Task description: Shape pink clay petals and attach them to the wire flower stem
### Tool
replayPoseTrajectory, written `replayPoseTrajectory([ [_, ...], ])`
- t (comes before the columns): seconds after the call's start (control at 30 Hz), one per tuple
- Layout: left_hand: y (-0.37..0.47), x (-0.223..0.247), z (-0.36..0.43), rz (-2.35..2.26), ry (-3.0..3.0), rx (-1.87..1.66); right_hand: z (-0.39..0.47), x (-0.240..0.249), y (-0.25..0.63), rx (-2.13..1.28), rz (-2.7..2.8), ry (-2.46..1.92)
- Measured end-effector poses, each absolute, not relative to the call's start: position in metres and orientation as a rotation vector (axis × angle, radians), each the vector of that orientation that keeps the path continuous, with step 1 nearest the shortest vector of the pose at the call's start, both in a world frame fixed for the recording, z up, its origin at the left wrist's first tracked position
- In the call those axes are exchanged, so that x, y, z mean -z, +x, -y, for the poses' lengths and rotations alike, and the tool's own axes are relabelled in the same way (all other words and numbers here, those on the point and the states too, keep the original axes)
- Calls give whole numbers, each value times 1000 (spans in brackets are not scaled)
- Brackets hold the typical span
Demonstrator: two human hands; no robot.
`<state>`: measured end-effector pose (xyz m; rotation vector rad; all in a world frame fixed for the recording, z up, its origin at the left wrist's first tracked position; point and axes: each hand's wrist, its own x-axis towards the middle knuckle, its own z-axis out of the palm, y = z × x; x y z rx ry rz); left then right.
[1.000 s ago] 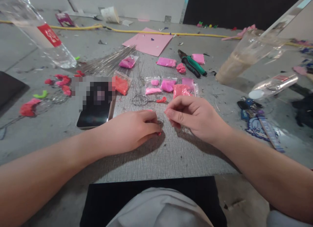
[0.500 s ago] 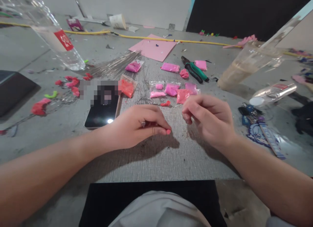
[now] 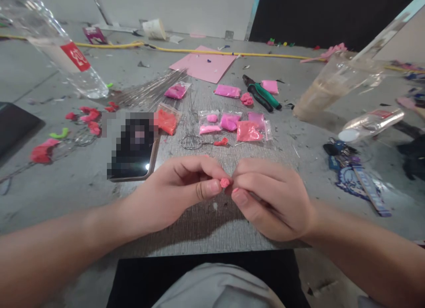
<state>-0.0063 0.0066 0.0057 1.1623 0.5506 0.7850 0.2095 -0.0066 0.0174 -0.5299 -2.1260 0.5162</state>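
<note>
Between the thumb and forefinger of my left hand is a small coral-pink clay flower, with folded layers like a rosebud. My right hand is closed close beside it, fingertips almost touching the flower. A tiny coral bit of clay shows at its thumb tip; most of it is hidden by the fingers. Just beyond the hands lies a twisted wire loop with a red clay piece at its end. Bags of coral clay and pink clay lie behind.
A phone lies left of my hands, near red clay pieces on wires. Thin wires, green-handled pliers and pink paper lie farther back. A water bottle, a plastic cup and keys flank the area.
My right hand has come down and left to meet the left hand. The clay in my left hand has turned so its layered face shows. The view has shifted slightly.
</note>
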Motion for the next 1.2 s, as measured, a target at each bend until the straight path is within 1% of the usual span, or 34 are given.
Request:
replayPoseTrajectory([
  [0.3,-5,-3,-6,-578,1137,-804,6,-13,205,-436,2120,-596],
  [0.6,-3,-3,-3,-585,1075,-840,9,-14,205,-427,2132,-659],
  [0.97,-4,-12,-4,-671,1263,-825,10,-15,204,-314,2146,-727],
  [1.2,-5,-15,-6,-593,1285,-783,12,-17,204,-259,2160,-719],
])
